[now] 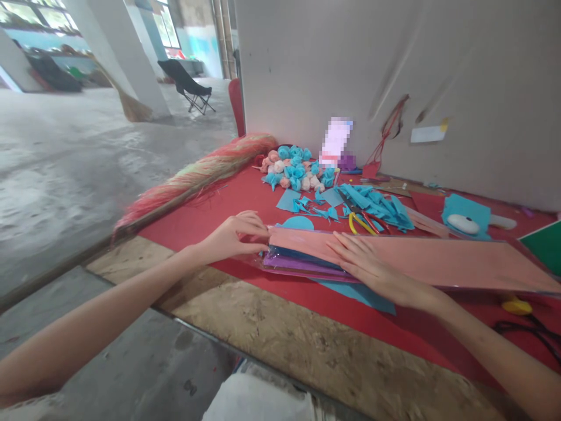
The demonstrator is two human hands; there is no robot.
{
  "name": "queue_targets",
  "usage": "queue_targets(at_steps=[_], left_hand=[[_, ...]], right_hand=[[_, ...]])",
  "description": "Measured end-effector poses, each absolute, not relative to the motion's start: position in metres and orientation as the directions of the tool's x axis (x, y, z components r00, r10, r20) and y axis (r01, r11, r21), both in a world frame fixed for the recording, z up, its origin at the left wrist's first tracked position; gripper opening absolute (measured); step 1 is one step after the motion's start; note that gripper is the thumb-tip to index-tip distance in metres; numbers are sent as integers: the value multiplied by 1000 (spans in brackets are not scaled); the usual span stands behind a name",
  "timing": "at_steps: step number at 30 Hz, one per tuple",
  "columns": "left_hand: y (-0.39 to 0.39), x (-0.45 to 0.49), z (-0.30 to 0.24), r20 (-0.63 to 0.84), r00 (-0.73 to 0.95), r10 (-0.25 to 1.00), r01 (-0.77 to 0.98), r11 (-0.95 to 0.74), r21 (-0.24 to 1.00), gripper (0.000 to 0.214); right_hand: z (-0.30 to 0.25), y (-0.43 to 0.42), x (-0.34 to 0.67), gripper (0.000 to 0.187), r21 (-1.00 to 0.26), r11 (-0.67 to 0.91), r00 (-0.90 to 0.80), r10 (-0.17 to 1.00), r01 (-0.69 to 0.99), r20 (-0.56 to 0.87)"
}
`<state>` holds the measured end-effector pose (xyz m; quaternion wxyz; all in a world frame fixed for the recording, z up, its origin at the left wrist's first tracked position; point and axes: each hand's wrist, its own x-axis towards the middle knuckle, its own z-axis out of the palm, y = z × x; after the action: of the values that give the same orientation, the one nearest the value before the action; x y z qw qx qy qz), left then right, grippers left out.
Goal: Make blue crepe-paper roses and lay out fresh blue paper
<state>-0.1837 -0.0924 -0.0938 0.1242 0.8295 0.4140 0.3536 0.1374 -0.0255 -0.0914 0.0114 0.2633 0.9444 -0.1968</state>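
A long clear plastic sleeve of folded crepe paper lies across the table, with peach on top and blue and purple layers showing at its left end. My left hand pinches the sleeve at that end, thumb below and fingers above. Flat over the peach paper rests my right hand, fingers stretched toward the left. A light-blue paper sheet sticks out from under the pack. Just behind it are a light-blue rounded paper piece and pliers with yellow and red handles.
Blue, peach and white paper flowers are heaped at the back, near blue paper strips. A phone leans against the wall. A bundle of coloured fibres lies along the left edge. A white oval device sits at right.
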Motion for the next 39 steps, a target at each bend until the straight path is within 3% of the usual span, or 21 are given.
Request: queue_targets(at_steps=[5,11,17,22,26,33,39], left_hand=[[-94,-182,-94,483,459,746,556,-665,499,31],[-95,-180,-96,469,498,729,548,-684,481,8],[-96,-177,-97,450,525,722,596,-690,412,20],[-100,-173,-98,461,565,684,617,-722,313,12],[-102,-170,-97,427,627,652,620,-749,234,23],[-103,-170,-95,375,701,606,596,-787,158,36],[-103,-176,-99,478,668,570,587,-799,133,28]], right_hand=[[-98,-24,137,53,-327,793,-851,519,514,-79],[-100,-31,134,47,-247,823,-830,548,512,105],[-93,-46,117,20,-146,907,-838,420,395,348],[-95,-51,110,21,-62,952,-868,298,298,397],[-99,-50,112,22,-4,959,-874,259,282,411],[-99,-50,113,22,25,962,-877,238,273,417],[-100,-50,112,22,-4,958,-866,262,288,425]])
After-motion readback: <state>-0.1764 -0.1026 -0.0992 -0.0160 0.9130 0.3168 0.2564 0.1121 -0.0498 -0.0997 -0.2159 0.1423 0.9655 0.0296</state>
